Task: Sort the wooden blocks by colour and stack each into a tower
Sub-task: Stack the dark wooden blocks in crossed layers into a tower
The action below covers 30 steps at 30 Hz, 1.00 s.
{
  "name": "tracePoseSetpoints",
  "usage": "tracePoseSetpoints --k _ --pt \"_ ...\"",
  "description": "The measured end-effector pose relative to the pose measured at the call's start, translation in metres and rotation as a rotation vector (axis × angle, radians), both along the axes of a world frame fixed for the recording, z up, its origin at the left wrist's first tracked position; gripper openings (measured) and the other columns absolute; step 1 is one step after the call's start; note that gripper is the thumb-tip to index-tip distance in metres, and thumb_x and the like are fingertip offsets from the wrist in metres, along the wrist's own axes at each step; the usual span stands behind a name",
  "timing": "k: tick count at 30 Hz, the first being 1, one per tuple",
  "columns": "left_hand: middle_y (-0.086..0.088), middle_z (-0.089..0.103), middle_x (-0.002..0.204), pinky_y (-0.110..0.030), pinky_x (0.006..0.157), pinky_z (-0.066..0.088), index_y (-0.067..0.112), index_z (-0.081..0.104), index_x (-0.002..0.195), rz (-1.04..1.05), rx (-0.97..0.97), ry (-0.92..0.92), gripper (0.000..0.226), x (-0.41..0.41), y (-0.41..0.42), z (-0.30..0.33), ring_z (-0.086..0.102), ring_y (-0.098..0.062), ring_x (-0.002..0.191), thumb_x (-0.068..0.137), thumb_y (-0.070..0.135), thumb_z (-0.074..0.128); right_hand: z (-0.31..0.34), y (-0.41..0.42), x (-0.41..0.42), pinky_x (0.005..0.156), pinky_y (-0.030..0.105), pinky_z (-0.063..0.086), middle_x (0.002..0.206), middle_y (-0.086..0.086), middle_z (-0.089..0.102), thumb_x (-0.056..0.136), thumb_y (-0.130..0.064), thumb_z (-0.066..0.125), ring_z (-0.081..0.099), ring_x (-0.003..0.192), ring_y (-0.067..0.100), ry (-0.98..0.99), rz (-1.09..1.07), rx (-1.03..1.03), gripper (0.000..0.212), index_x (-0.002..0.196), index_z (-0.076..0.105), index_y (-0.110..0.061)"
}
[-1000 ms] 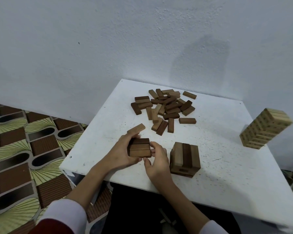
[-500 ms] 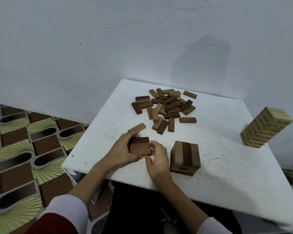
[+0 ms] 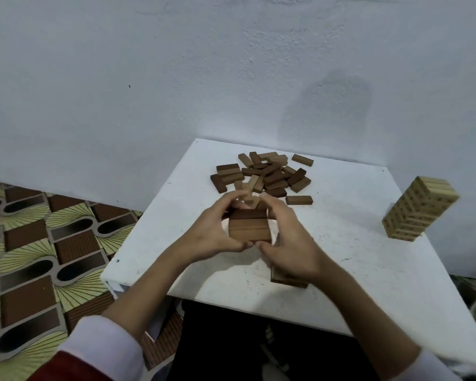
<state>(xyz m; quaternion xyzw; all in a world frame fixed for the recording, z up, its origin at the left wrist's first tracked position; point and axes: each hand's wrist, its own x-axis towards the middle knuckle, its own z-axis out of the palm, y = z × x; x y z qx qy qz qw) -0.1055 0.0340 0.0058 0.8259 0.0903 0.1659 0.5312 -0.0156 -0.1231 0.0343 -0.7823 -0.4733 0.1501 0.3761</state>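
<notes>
Gripping dark block stack (image 3: 249, 226): left hand (image 3: 212, 232), right hand (image 3: 289, 243); right hand hides mixed stack (image 3: 287, 280).

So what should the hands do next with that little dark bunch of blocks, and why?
Probably carry it to the right and set it on the short stack under the right hand. Both hands, left too, grip the dark bunch above the table, and loose blocks wait behind.
</notes>
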Motion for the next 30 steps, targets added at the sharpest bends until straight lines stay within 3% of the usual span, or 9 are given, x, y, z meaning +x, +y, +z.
tracePoseSetpoints --k 3,9,15,20,23,27,30 --pt "0.005 0.054 0.117 -0.018 0.094 0.046 0.035 0.041 0.132 -0.074 0.049 0.016 0.088 0.02 -0.023 0.004 0.053 0.001 0.111 0.057 0.015 0.084 0.004 -0.028 0.027 0.083 -0.007 0.025 0.137 -0.005 0.037 0.076 -0.006 0.071 0.034 0.125 0.006 0.018 0.012 -0.067 0.082 0.142 0.026 -0.025" --pt "0.006 0.051 0.118 -0.026 0.1 0.043 0.033 0.034 0.137 -0.197 0.105 0.091 0.092 0.048 -0.055 -0.006 0.049 -0.007 0.115 0.061 0.022 0.084 -0.009 -0.066 0.054 0.087 0.0 0.032 0.124 -0.01 0.046 0.069 -0.016 0.08 0.041 0.12 0.007 -0.007 -0.055 -0.138 0.089 0.14 0.028 -0.028" --pt "0.005 0.049 0.12 -0.007 0.088 0.043 0.031 0.03 0.139 -0.221 0.141 0.148 0.093 0.055 -0.061 -0.012 0.049 -0.005 0.111 0.064 0.018 0.085 -0.017 -0.073 0.056 0.084 -0.004 0.031 0.123 -0.009 0.042 0.068 -0.031 0.077 0.039 0.117 0.008 -0.025 -0.014 -0.138 0.09 0.141 0.026 -0.022" --pt "0.005 0.043 0.125 0.003 0.086 0.033 0.034 0.025 0.141 -0.213 0.196 0.191 0.097 0.053 -0.06 -0.013 0.043 -0.003 0.114 0.065 0.025 0.085 -0.021 -0.074 0.057 0.091 0.002 0.032 0.124 -0.01 0.038 0.074 -0.019 0.078 0.037 0.118 0.008 -0.034 0.016 -0.131 0.089 0.143 0.023 -0.022" --pt "0.009 0.04 0.125 0.001 0.09 0.029 0.031 0.021 0.144 -0.224 0.219 0.223 0.103 0.05 -0.058 -0.014 0.038 -0.003 0.118 0.064 0.026 0.086 -0.021 -0.075 0.057 0.098 0.018 0.034 0.126 -0.012 0.035 0.072 -0.022 0.08 0.034 0.12 0.006 -0.01 0.02 -0.147 0.096 0.145 0.018 -0.025" --pt "0.006 0.038 0.13 -0.017 0.103 0.031 0.03 0.019 0.145 -0.213 0.242 0.267 0.105 0.046 -0.058 -0.013 0.035 -0.007 0.122 0.064 0.026 0.086 -0.024 -0.074 0.057 0.094 0.015 0.03 0.125 -0.014 0.033 0.07 -0.025 0.081 0.032 0.118 0.003 -0.006 0.016 -0.185 0.1 0.146 0.015 -0.027" --pt "0.003 0.04 0.132 -0.022 0.103 0.032 0.029 0.019 0.145 -0.199 0.232 0.27 0.103 0.046 -0.059 -0.011 0.037 -0.01 0.123 0.065 0.024 0.085 -0.027 -0.072 0.058 0.091 0.011 0.027 0.124 -0.014 0.032 0.071 -0.024 0.08 0.03 0.115 0.002 -0.03 0.015 -0.196 0.099 0.146 0.015 -0.026"
